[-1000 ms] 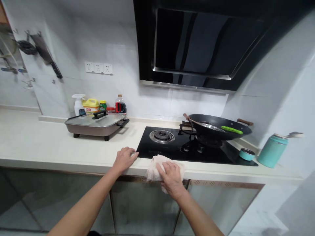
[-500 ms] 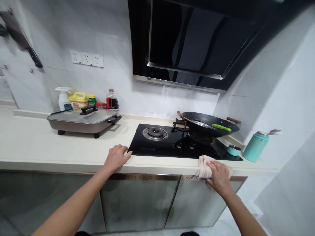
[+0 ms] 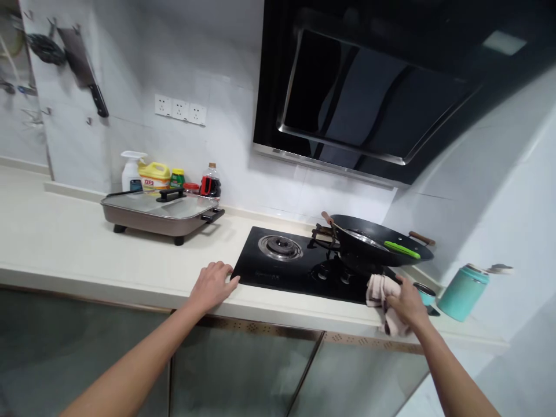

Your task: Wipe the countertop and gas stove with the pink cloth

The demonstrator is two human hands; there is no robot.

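My left hand point(image 3: 214, 285) rests on the pale countertop point(image 3: 174, 260) at the front left corner of the black glass cooktop point(image 3: 299, 284). Its thumb and fingers are apart, and it holds nothing. A pinkish cloth point(image 3: 382, 289) is bunched in my right hand point(image 3: 410, 304), over the cooktop's front right edge. Part of the cloth hangs down across the counter's front edge. Just beyond that hand is a small turquoise cup or lid point(image 3: 425, 294), partly hidden by it. A black wok point(image 3: 365, 246) with a green-handled utensil point(image 3: 402, 249) in it sits on the right burner.
A turquoise flask point(image 3: 464, 292) with its top flipped open stands at the right. An electric pan with a glass lid point(image 3: 152, 220) is on the left counter, bottles behind it. The black range hood point(image 3: 347, 98) overhangs the cooktop. A cleaver point(image 3: 82, 63) hangs on the wall.
My right hand has moved the cloth from the counter's front edge up onto the cooktop's right front edge, near the turquoise cup. My left hand stays in place. The view has tilted.
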